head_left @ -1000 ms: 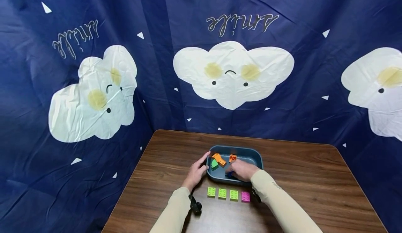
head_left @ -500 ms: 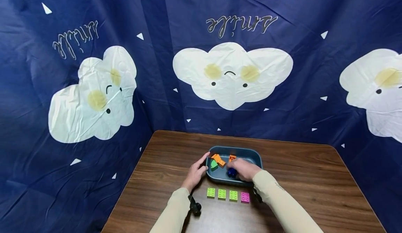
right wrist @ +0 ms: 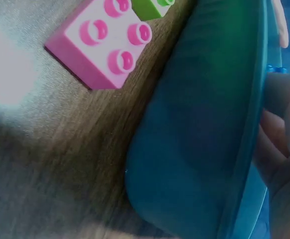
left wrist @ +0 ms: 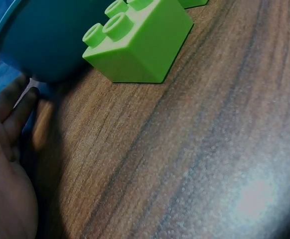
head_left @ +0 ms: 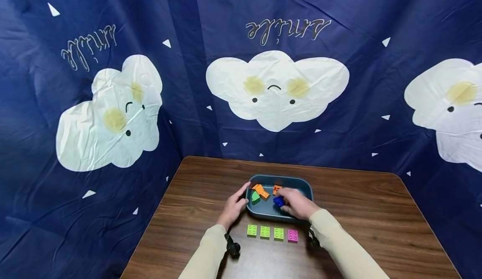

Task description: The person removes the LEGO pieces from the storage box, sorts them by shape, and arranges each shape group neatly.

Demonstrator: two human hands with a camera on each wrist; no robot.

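My left hand (head_left: 233,208) holds the left end of a blue-grey plastic bin (head_left: 308,189), fingers and thumb spread around its wall. Inside the bin, my right hand (head_left: 299,203) pinches a dark blue brick (head_left: 279,201). Only the studs of that blue brick (right wrist: 277,69) show past the rim in the right wrist view. Two orange bricks (head_left: 261,191) and a green piece (head_left: 255,197) lie at the bin's left end. Another orange piece (head_left: 277,189) sits by the back wall, close to my right fingers, which partly cover the bin's right half.
In front of the bin, several toy bricks stand in a row on the wooden table (head_left: 196,195): lime green bricks (head_left: 265,232) and, at the right end, a pink brick (head_left: 292,235). A dark blue cloth with clouds (head_left: 226,19) hangs behind the table.
My right hand has turned and shifted slightly, and the blue brick, mostly hidden before, now shows between its fingers. The left hand stays at the bin's end.
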